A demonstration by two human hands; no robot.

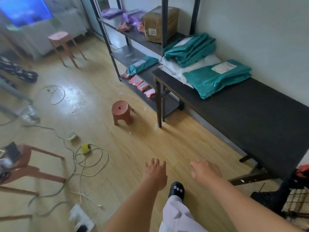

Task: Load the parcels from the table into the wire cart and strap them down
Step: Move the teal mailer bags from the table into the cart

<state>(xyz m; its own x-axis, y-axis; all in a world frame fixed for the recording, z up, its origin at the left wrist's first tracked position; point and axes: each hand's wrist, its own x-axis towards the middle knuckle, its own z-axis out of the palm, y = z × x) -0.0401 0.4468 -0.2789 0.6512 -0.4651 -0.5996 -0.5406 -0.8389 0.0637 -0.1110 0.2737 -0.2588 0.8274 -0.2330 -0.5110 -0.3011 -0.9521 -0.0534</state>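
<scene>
Several teal parcels lie at the far end of the black table (247, 113): one labelled teal parcel (217, 77) nearest me, a stack of teal parcels (190, 49) behind it, and white parcels (200, 64) under them. The wire cart (297, 201) shows only as a corner at the right edge, below the table's near end. My left hand (155, 173) and my right hand (205, 173) hang over the floor in front of me, fingers relaxed, holding nothing, well short of the parcels.
A black shelf rack (133, 52) beyond the table holds a cardboard box (158, 24), pink packets and purple bags. A small red stool (121, 113) stands on the wooden floor. Cables (87, 158), a power strip (80, 218) and brown stools lie to the left.
</scene>
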